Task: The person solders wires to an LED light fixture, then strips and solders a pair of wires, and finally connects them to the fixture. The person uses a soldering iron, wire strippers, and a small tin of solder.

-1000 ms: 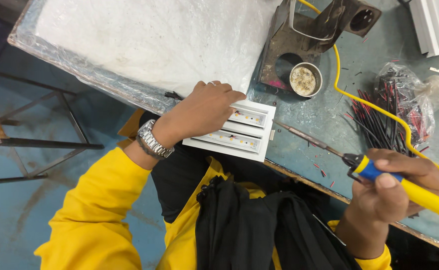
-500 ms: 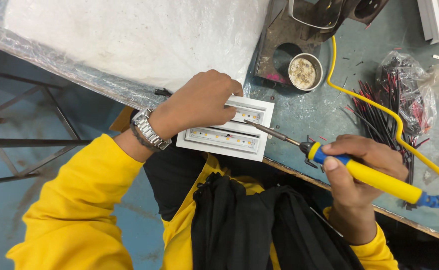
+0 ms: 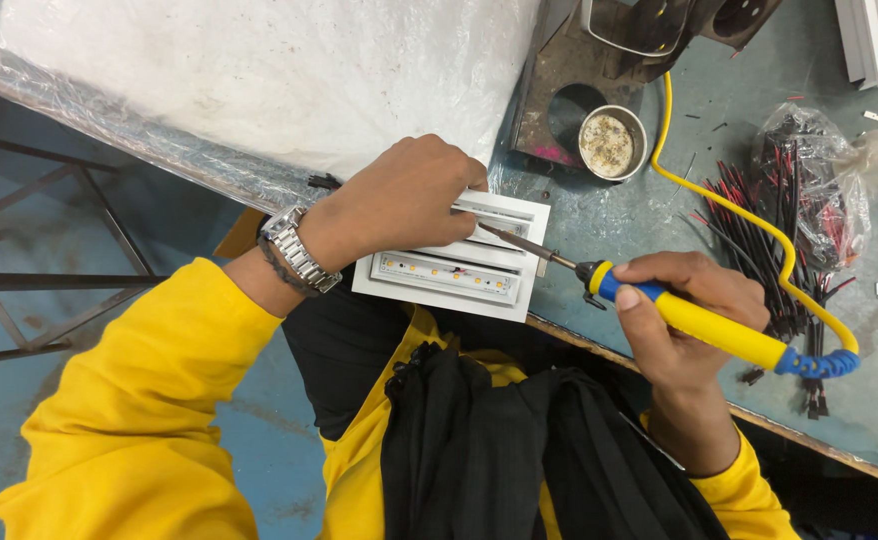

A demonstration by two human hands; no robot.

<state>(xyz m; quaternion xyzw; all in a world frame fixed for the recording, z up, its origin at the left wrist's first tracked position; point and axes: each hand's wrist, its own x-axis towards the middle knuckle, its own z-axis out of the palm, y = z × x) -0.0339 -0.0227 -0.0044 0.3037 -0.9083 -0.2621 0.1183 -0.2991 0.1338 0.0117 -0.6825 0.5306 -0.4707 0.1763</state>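
Yellow-handled soldering iron sits gripped in your right hand, tip pointing left onto the white LED light fixture at the tabletop's near edge; your left hand presses closed upon it.

One soldering iron, yellow handle, one yellow cord. One white LED light fitting. One small round tin. One metal iron stand. One bundle of red and black wires. One wristwatch. Two hands: left hand, right hand.
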